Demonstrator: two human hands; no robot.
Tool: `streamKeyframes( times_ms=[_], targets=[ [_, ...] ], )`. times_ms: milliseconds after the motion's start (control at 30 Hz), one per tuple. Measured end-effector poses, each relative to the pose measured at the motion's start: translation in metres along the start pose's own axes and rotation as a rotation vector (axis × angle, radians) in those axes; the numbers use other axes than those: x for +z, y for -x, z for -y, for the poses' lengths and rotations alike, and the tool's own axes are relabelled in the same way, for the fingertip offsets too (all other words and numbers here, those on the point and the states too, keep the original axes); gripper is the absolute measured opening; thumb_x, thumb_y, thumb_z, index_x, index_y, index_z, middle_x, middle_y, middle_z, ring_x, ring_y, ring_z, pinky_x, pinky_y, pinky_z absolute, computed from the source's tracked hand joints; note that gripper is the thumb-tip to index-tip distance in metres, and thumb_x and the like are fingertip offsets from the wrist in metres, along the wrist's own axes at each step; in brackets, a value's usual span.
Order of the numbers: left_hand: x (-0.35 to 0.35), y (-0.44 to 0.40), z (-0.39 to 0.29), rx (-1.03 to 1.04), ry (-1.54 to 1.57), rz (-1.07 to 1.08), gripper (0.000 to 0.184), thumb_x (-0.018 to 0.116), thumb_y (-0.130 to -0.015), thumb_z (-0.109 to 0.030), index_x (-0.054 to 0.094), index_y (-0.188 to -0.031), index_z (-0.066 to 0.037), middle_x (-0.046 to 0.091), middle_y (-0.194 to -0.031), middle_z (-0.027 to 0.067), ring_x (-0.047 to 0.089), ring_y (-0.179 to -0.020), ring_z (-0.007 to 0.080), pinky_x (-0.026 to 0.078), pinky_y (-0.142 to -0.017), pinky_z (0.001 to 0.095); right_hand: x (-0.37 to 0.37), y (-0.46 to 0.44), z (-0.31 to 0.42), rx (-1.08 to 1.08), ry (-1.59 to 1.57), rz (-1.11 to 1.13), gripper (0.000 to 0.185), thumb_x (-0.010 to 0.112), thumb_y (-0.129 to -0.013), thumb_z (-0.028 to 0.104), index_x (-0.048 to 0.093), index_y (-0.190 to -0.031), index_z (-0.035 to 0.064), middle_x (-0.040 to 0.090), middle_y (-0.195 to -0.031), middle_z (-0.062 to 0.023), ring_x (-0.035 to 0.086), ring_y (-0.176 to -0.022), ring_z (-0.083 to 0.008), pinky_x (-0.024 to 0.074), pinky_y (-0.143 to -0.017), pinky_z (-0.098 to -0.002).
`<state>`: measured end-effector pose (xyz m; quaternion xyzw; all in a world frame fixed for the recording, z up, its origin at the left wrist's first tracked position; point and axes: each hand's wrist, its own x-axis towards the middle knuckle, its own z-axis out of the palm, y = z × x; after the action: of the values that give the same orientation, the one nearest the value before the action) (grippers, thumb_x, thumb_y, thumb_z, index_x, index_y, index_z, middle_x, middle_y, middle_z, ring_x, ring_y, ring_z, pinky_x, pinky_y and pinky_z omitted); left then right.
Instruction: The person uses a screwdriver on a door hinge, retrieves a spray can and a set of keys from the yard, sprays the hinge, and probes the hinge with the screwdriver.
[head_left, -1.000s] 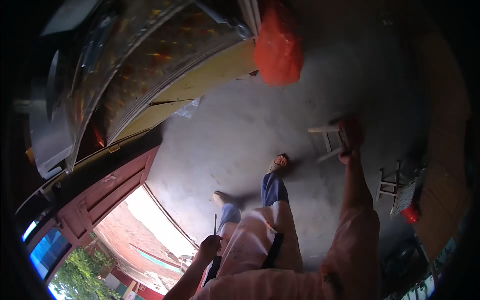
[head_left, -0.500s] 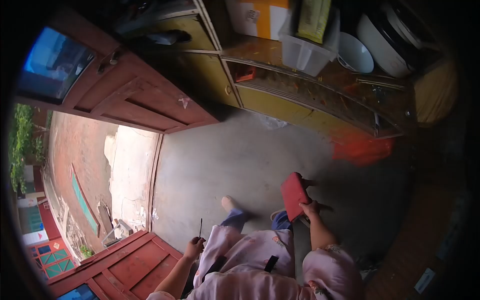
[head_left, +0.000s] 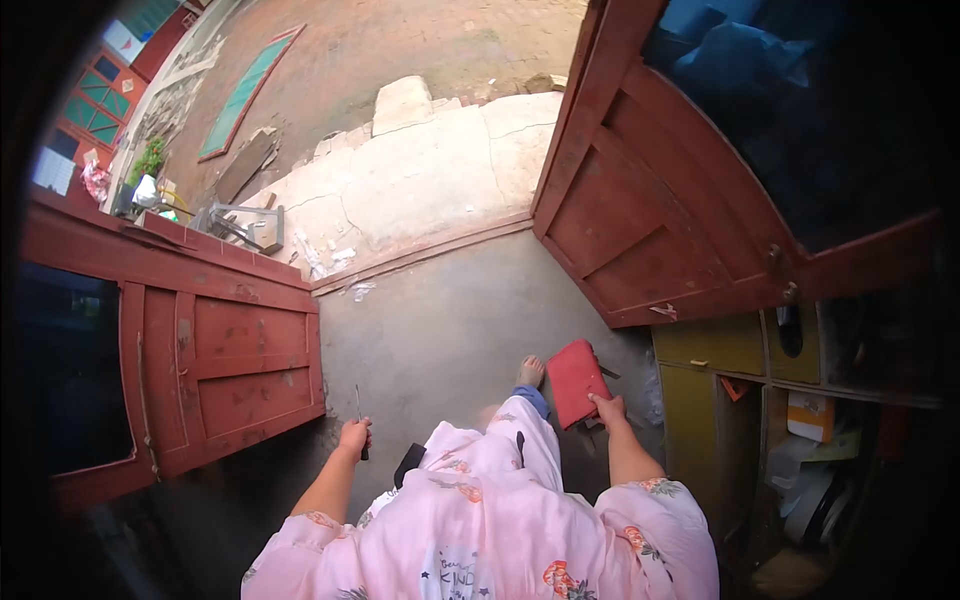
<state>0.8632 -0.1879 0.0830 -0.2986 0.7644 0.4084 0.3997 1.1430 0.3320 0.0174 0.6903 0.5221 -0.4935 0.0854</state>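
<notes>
My left hand [head_left: 354, 438] is closed around the dark handle of a screwdriver [head_left: 358, 400], its thin metal shaft pointing forward. At my right side, my right hand [head_left: 608, 408] grips the near edge of a small stool [head_left: 575, 385]. The stool has a red top, tilted on its side, and dark legs stick out behind it. Both hands hang low over the grey floor [head_left: 420, 320], apart from each other. One bare foot [head_left: 531, 371] shows beside the stool.
Ahead lies a doorway with a low sill [head_left: 430, 258]. A red door leaf [head_left: 250, 360] stands at the left and another red door leaf [head_left: 640, 200] at the right. Outside are a pale cracked slab [head_left: 420, 180] and a grey metal frame [head_left: 240, 225]. A yellow cabinet [head_left: 705, 345] stands right.
My view has turned left from the cabinet and shelf to face the open doorway. The screwdriver and the red stool have stayed in my hands.
</notes>
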Motion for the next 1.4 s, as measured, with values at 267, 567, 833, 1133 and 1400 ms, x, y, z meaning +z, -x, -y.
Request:
streamKeyframes(
  times_ms=[267,567,833,1133,1400],
  targets=[
    [-0.016,-0.012,-0.009,-0.244,0.18,-0.151,0.017,0.055,-0.09,-0.02,0.053,-0.091,-0.003,0.048,-0.063,0.0048,0.045,-0.05,0.0142,0.038,-0.042,0.0305,0.138,-0.115,0.242,0.075,0.11,0.189,0.057,0.074,-0.073,0.023,0.051,-0.118,-0.0015,0.061,-0.11,-0.0136,0.062,-0.094,-0.028,0.0544,-0.074,-0.0458],
    [0.02,-0.028,-0.043,-0.435,0.601,-0.274,0.017,0.054,-0.091,-0.021,0.052,-0.085,-0.005,0.049,-0.061,0.0045,0.046,-0.048,0.015,0.04,-0.042,0.0309,0.33,-0.075,0.542,-0.294,0.758,0.117,0.055,0.079,-0.067,0.028,0.061,-0.107,-0.0045,0.062,-0.105,-0.0157,0.063,-0.087,-0.0251,0.0563,-0.061,-0.0394],
    [-0.032,-0.165,-0.19,-0.49,0.708,-0.214,0.019,0.054,-0.09,-0.022,0.054,-0.083,-0.004,0.049,-0.061,0.0042,0.048,-0.05,0.0154,0.041,-0.045,0.032,0.598,-0.059,0.752,-0.721,1.019,0.191,0.06,0.078,-0.068,0.031,0.051,-0.102,-0.0101,0.063,-0.088,-0.0205,0.066,-0.069,-0.0271,0.0557,-0.053,-0.0347],
    [-0.177,-0.243,-0.387,-0.173,1.037,-0.4,0.019,0.056,-0.092,-0.025,0.058,-0.089,-0.006,0.05,-0.065,-0.0009,0.048,-0.055,0.0088,0.042,-0.052,0.0241,0.889,0.026,0.856,-0.72,1.061,0.442,0.057,0.077,-0.071,0.026,0.048,-0.102,-0.0117,0.061,-0.09,-0.0194,0.066,-0.068,-0.0267,0.0565,-0.052,-0.0323],
    [-0.054,-0.244,-0.379,-0.799,1.246,-0.602,0.02,0.054,-0.092,-0.021,0.06,-0.089,-0.002,0.049,-0.063,0.0024,0.047,-0.053,0.0125,0.04,-0.049,0.0279,1.186,0.04,0.835,-0.647,1.045,0.617,0.056,0.078,-0.072,0.025,0.049,-0.105,-0.0093,0.062,-0.084,-0.0181,0.065,-0.064,-0.0274,0.0573,-0.051,-0.035]
  ],
)
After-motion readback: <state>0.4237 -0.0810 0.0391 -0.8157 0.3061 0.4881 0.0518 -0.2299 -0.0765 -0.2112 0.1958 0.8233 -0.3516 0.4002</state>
